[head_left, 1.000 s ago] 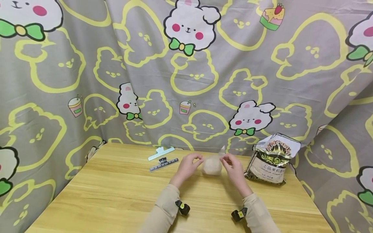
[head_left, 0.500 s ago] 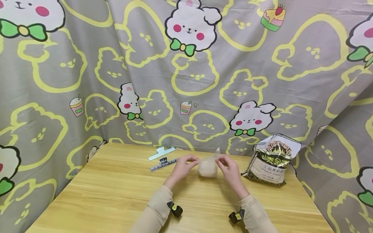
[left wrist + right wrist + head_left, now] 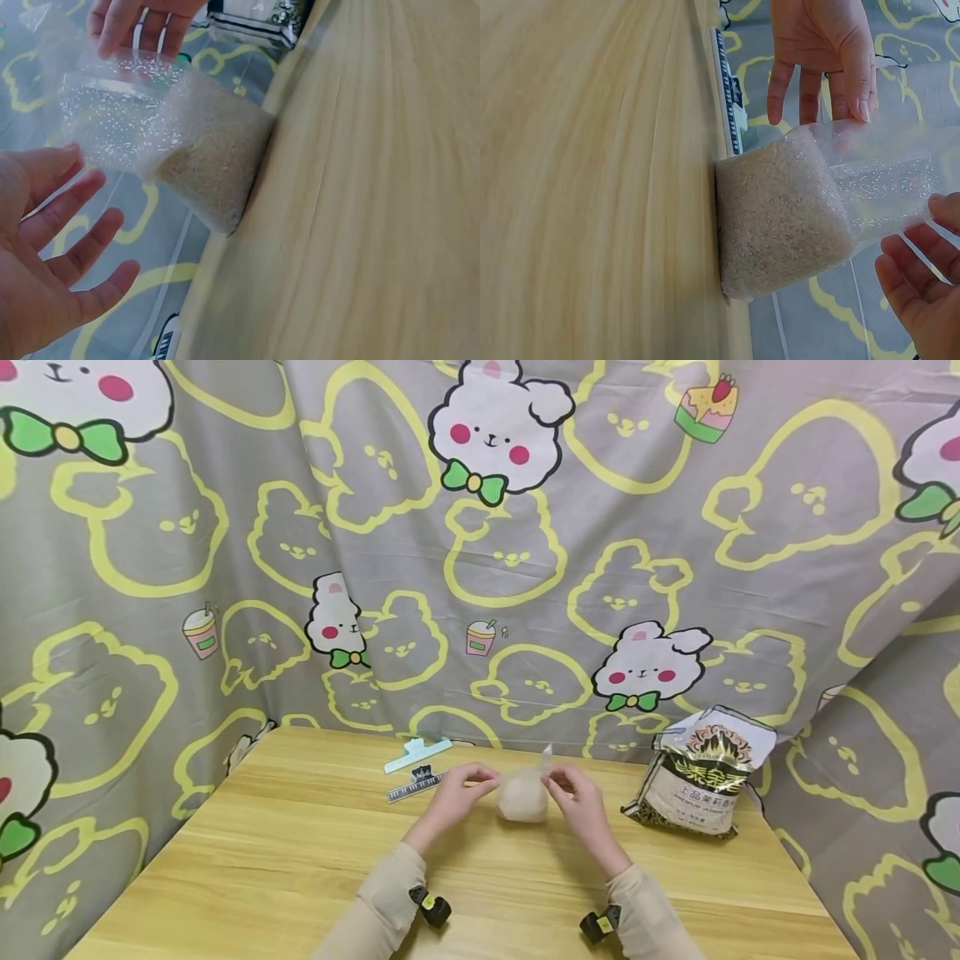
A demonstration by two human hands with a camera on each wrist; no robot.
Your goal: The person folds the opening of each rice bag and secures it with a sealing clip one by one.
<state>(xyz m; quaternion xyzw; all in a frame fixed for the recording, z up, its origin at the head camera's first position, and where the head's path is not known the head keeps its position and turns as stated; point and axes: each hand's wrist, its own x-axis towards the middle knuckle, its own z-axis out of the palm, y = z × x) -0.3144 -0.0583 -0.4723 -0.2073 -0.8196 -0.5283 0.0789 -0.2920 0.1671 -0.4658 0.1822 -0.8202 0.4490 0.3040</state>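
A clear plastic bag of rice (image 3: pixel 522 797) stands on the wooden table between the two hands. Rice fills its lower part, while the upper part is slack, see-through film with a corner sticking up. My left hand (image 3: pixel 459 789) pinches the bag's left edge between thumb and index finger; its other fingers are spread in the left wrist view. On the opposite edge, my right hand (image 3: pixel 926 285) pinches the film between thumb and fingertips, above the rice level. The bag's flat bottom meets the tabletop in the right wrist view.
A large printed rice sack (image 3: pixel 697 777) stands at the back right. To the left lie a light blue clip (image 3: pixel 416 755) and a piano-key patterned clip (image 3: pixel 411 788), partly behind the left hand. A patterned curtain (image 3: pixel 517 568) hangs behind the table (image 3: pixel 285 827).
Both hands and the bag of rice have shifted left in the head view. The left hand now overlaps the piano-key clip. Both hands keep their pinch on the bag.
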